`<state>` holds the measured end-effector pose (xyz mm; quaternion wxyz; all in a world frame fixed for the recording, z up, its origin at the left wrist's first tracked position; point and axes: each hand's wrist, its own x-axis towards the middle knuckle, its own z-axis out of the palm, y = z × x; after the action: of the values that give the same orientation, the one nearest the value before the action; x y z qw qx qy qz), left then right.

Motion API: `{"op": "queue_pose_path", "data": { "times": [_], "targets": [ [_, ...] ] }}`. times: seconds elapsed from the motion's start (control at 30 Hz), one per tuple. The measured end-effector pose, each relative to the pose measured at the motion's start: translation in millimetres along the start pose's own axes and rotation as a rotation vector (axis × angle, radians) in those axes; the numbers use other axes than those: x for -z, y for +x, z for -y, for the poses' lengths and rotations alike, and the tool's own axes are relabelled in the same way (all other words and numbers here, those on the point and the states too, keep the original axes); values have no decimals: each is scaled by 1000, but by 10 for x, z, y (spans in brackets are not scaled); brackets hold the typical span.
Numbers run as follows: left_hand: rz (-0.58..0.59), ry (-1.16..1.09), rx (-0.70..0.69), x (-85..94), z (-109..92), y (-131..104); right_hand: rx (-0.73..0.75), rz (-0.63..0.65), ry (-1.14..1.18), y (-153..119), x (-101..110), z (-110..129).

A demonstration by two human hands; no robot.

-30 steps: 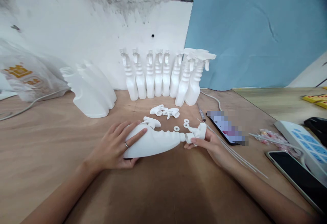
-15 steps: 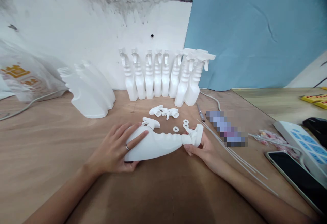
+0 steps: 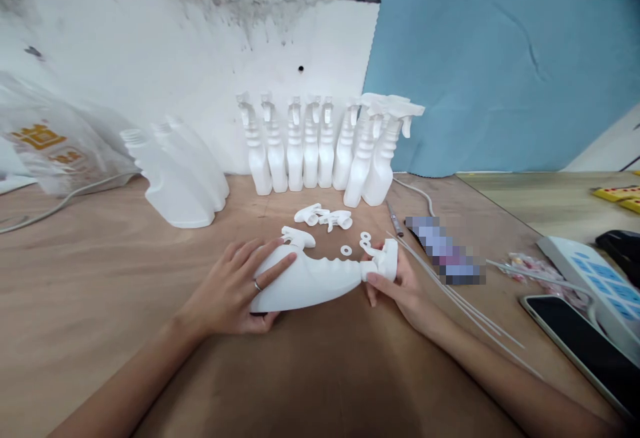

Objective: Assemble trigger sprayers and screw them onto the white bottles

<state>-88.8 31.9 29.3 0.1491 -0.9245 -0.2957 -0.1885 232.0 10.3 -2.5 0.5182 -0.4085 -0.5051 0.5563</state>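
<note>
A white bottle [image 3: 310, 283] lies on its side above the table's front, its neck pointing right. Round its base end, my left hand [image 3: 240, 288] is closed, with a ring on one finger. My right hand [image 3: 395, 291] grips a white spray head [image 3: 386, 261] at the bottle's neck, thumb against the collar. Just behind the bottle is a loose spray head [image 3: 299, 237]. Farther back lie more loose spray heads [image 3: 336, 220], and white washers [image 3: 346, 251] rest near the neck.
Several bottles with spray heads [image 3: 295, 151] stand along the wall. Bottles without heads [image 3: 180, 191] and a plastic bag [image 3: 60, 151] are at left. Thin tubes [image 3: 465, 308], a pen-like tool [image 3: 395, 219], a phone [image 3: 580, 351] and a power strip [image 3: 595, 285] lie at right.
The bottle and both hands have shifted slightly right in view, still together. The fingers of my right hand have changed position slightly around the collar.
</note>
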Motion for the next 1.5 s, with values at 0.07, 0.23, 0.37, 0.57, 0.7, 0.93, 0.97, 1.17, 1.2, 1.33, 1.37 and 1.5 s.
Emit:
{"op": "queue_pose_path", "data": {
  "times": [0.07,0.23,0.37,0.57,0.7,0.93,0.97,1.17,1.2,1.33,1.37,1.5],
  "targets": [
    [0,-1,-2,3,-13,8,0,1,7,-1,16,7],
    [0,-14,13,-3,-18,9,18,38,22,13,61,10],
    [-20,-21,7,-15,-4,5,0,43,12,26,66,3],
    [3,-33,17,-20,19,-12,-101,2,54,55,36,109],
    [-35,-35,32,-31,11,-24,-138,-11,33,67,18,159],
    [-63,-17,-3,-37,4,-37,-135,64,-89,27,76,48],
    [-62,-24,0,-37,9,-37,-130,89,-60,28,82,50],
    [-12,-97,4,-36,58,-42,-133,79,-143,16,73,149],
    [-4,-113,1,-34,62,-45,-127,57,-202,4,72,162],
    [9,-173,-14,-19,58,-48,-91,80,-331,-45,84,186],
    [11,-186,-14,-16,56,-48,-86,98,-323,-53,89,188],
    [15,-232,-13,-19,58,-47,-75,69,-304,-74,84,183]
  ]
}}
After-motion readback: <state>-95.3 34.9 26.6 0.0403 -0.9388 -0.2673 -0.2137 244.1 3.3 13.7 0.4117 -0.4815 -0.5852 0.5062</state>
